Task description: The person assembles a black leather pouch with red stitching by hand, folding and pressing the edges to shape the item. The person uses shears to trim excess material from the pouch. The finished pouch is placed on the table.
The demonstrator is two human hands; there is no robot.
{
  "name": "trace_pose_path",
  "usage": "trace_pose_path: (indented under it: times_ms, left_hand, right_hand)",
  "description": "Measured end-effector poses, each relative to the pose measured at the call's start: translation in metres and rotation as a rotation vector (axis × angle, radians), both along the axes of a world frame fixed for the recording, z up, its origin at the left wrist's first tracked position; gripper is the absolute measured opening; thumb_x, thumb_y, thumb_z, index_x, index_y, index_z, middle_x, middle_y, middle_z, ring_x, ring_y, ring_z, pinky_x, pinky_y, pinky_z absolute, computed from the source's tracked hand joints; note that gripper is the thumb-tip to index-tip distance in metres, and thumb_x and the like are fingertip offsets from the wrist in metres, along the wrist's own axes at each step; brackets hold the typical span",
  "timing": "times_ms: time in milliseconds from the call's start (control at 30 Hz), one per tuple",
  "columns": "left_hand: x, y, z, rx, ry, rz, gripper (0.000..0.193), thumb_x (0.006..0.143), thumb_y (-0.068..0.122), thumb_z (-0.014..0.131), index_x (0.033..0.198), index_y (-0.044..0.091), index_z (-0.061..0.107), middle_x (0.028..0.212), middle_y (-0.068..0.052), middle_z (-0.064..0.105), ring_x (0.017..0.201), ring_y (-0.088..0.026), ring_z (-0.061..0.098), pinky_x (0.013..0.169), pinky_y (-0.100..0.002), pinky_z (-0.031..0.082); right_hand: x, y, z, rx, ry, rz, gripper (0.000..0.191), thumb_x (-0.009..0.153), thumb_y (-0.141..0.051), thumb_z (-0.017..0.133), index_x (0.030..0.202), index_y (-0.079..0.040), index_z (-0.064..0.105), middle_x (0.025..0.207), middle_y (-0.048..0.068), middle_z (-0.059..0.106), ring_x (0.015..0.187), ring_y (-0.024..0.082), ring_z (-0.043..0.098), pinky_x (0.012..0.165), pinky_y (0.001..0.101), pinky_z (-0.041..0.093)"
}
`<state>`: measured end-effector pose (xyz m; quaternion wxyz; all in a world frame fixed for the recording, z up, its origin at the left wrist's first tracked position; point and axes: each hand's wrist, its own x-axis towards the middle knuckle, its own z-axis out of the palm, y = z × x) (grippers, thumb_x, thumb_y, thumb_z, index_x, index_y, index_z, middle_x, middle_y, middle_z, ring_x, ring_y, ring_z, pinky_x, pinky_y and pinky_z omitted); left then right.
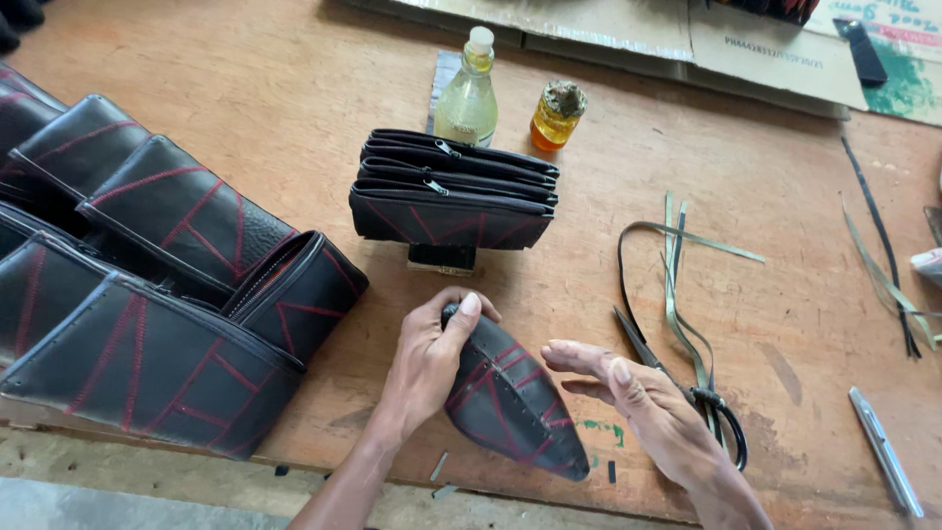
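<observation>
Two hands on one black pouch with red stitching [510, 397], lying near the bench [294, 88] front edge. Left hand [427, 358] pinches its top end; right hand [628, 388] is spread flat against its side. Step looks like shaping/inspection; next move calls for a firm grip. Scissors [687, 393] just beside.

The pouch [510, 397] at lower centre looks like matt black rubber, red-stitched, with a faint sheen. The bench [275, 118] is bare, scuffed wood. At the top, a clear glossy plastic bottle [467, 93]; at right, dull metal scissors [677, 378] and flattened brown cardboard [706, 39].
</observation>
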<state>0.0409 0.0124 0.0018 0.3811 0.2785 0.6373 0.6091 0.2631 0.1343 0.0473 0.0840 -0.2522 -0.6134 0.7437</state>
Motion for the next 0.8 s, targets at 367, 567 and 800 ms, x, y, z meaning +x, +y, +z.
trace_pose_path:
  times_ms: [367, 567, 800]
  left_hand:
    - [0.009, -0.01, 0.015, 0.262, 0.354, 0.014, 0.07, 0.079, 0.025, 0.082, 0.135, 0.003, 0.045, 0.12, -0.011, 0.062, 0.105, -0.021, 0.063, 0.091, -0.034, 0.051]
    - [0.013, -0.016, 0.019, -0.088, 0.417, -0.009, 0.058, 0.083, 0.023, 0.077, 0.135, 0.009, 0.055, 0.119, -0.014, 0.065, 0.108, -0.024, 0.067, 0.097, -0.036, 0.053]
    - [0.01, -0.018, 0.032, 0.067, 0.914, 0.138, 0.051, 0.085, 0.026, 0.074, 0.129, 0.003, 0.06, 0.145, -0.022, 0.051, 0.132, -0.037, 0.055, 0.103, -0.044, 0.048]
  right_hand:
    - [-0.001, -0.034, 0.006, 0.609, -0.154, 0.103, 0.074, 0.082, -0.03, 0.079, 0.146, -0.005, 0.051, 0.147, 0.014, 0.053, 0.133, 0.028, 0.051, 0.108, 0.0401, 0.046]
    - [0.003, -0.034, 0.005, 0.61, -0.099, 0.106, 0.059, 0.094, -0.025, 0.072, 0.145, -0.003, 0.051, 0.148, 0.016, 0.053, 0.139, 0.03, 0.049, 0.112, 0.041, 0.041]
    - [0.035, 0.039, -0.003, 1.025, -0.46, -0.305, 0.026, 0.087, -0.02, 0.072, 0.111, -0.009, 0.073, 0.118, 0.01, 0.072, 0.103, 0.025, 0.073, 0.089, 0.0355, 0.06]
